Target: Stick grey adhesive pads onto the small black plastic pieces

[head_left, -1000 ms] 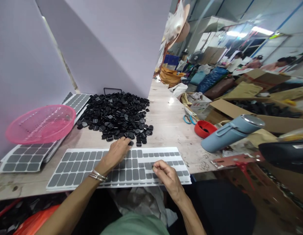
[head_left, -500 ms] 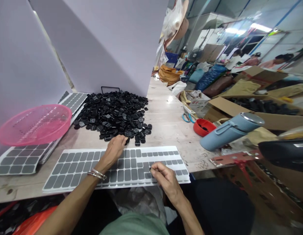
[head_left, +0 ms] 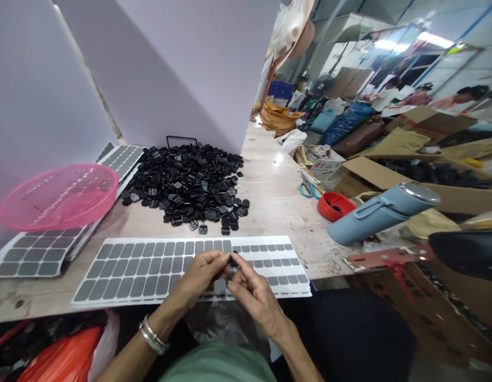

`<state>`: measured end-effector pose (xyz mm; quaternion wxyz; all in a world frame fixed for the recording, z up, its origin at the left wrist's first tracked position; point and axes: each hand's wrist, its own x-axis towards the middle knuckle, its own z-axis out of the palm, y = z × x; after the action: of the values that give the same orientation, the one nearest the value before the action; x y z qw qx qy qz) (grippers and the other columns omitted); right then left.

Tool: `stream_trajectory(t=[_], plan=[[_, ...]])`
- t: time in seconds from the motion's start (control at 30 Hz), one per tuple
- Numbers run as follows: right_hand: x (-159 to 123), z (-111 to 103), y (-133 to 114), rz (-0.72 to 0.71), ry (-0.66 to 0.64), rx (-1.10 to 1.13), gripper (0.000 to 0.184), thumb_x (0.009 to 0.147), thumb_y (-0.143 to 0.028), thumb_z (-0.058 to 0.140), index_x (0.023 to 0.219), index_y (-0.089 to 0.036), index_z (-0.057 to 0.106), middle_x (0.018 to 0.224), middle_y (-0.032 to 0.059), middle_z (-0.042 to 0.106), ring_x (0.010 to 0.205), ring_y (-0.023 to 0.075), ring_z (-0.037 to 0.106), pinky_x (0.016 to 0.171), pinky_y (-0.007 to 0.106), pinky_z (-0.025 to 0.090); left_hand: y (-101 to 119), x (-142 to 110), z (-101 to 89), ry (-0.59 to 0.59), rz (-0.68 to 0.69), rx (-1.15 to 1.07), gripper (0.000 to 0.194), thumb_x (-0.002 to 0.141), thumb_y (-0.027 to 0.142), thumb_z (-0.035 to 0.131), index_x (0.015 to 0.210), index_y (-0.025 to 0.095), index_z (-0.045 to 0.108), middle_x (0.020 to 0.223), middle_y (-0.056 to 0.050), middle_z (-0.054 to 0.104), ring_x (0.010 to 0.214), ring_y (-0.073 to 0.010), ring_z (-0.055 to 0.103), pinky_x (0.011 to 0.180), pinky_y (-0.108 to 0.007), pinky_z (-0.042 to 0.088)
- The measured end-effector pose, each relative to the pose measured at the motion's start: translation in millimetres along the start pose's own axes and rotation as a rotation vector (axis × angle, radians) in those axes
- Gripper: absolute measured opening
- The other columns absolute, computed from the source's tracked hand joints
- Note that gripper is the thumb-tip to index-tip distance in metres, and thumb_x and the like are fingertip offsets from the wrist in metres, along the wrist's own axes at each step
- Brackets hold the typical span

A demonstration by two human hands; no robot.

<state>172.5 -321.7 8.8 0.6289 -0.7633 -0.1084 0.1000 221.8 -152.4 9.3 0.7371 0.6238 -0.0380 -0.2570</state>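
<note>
Over the sheet of grey stickers (head_left: 126, 265), both hands meet at one small black plastic piece (head_left: 233, 260). My left hand (head_left: 204, 273) pinches it between thumb and fingers; silver bracelets circle that wrist. From the other side, my right hand (head_left: 256, 294) has its index fingertip on the piece, its thumb lower and the other fingers curled. Whether a sticker sits between the right fingers is too small to tell. Rows of large stickers fill the sheet's left part, smaller ones its right end. Beyond it lies a heap of similar black pieces (head_left: 186, 180), some loose at its near edge.
A pink plastic basket (head_left: 59, 196) rests on more sticker sheets (head_left: 35, 254) at left. To the right are blue-handled scissors (head_left: 308, 188), a red bowl (head_left: 334, 207) and a leaning blue flask (head_left: 381, 215). Pale panels stand behind the heap. Cartons and several people are farther back.
My left hand has come back from the heap's near edge with a black piece. It has met my right hand over the sheet, and my right hand has shifted slightly left.
</note>
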Motion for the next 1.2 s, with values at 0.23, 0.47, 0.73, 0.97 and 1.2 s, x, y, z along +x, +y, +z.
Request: stream_trajectory(t=[0.23, 0.47, 0.73, 0.97, 1.2], plan=[[-4, -3, 9, 0.108, -0.123, 0.285, 0.056, 0.084, -0.030, 0.059, 0.138, -0.028, 0.046, 0.073, -0.0042, 0.050, 0.051, 0.0073, 0.041, 0.048, 0.021, 0.035, 0, -7, 3.3, -0.063, -0.089, -0.177, 0.037, 0.068, 0.034, 0.078, 0.097, 0.015, 0.065, 0.073, 0.001, 0.060, 0.055, -0.0055, 0.048, 0.053, -0.018, 0.035], [-8, -8, 12, 0.144, -0.169, 0.303, 0.050, 0.082, -0.030, 0.061, 0.131, -0.026, 0.053, 0.068, -0.0051, 0.048, 0.048, 0.0061, 0.039, 0.045, 0.019, 0.032, -3, -13, 7.2, -0.111, -0.125, -0.177, 0.049, 0.065, 0.029, 0.080, 0.108, 0.016, 0.061, 0.077, 0.001, 0.060, 0.052, -0.0031, 0.044, 0.046, -0.016, 0.030], [-13, -20, 7, 0.159, -0.028, 0.221, 0.045, 0.082, -0.044, 0.060, 0.121, -0.021, 0.060, 0.068, -0.0045, 0.046, 0.047, 0.0067, 0.038, 0.043, 0.020, 0.032, -4, -13, 8.5, -0.065, -0.079, -0.174, 0.037, 0.067, 0.023, 0.075, 0.098, 0.017, 0.055, 0.072, 0.005, 0.058, 0.048, -0.0040, 0.051, 0.045, -0.016, 0.036], [-11, -16, 7, 0.078, 0.183, -0.127, 0.033, 0.089, -0.038, 0.054, 0.116, -0.020, 0.062, 0.075, -0.0013, 0.055, 0.064, 0.0126, 0.051, 0.060, 0.025, 0.042, -4, -15, 12.2, -0.083, -0.065, -0.228, 0.038, 0.067, 0.016, 0.069, 0.101, 0.016, 0.051, 0.063, 0.003, 0.063, 0.047, -0.0074, 0.055, 0.043, -0.015, 0.038], [-11, -12, 6, -0.027, 0.240, -0.314, 0.028, 0.093, -0.033, 0.050, 0.115, -0.020, 0.061, 0.088, 0.0038, 0.066, 0.080, 0.0182, 0.061, 0.074, 0.029, 0.047, -4, -16, 16.5, -0.072, -0.087, -0.223, 0.042, 0.066, 0.023, 0.075, 0.098, 0.015, 0.050, 0.056, 0.005, 0.059, 0.045, -0.0074, 0.054, 0.041, -0.015, 0.036]])
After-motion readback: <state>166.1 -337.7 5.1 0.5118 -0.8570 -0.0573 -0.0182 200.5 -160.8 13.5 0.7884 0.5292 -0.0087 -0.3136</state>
